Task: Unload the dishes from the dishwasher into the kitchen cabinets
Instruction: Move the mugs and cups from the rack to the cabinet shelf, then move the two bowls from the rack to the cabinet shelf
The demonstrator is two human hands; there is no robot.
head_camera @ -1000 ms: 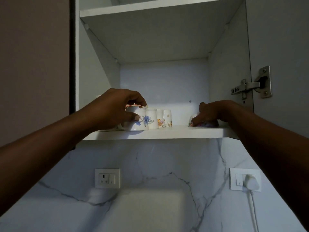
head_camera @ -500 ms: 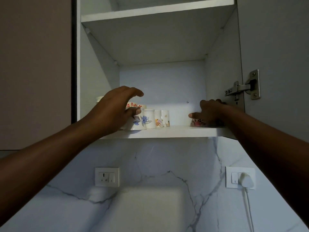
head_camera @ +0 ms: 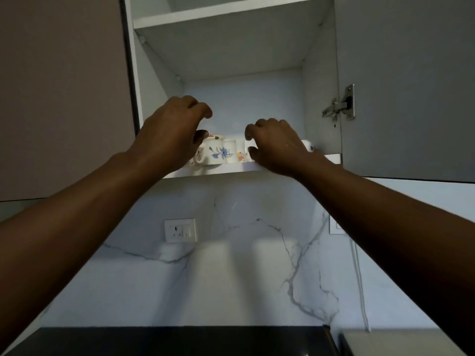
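glossy ceramic cups, matt white shelf, veined marble backsplash, metal hinge

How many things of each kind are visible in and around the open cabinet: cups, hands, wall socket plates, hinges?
White patterned ceramic cups on the cabinet shelf: 4 showing; the hands may hide more.
Hands: 2, left hand and right hand.
White wall socket plates: 2, one half behind the right arm.
Metal door hinge: 1.
Total: 9.
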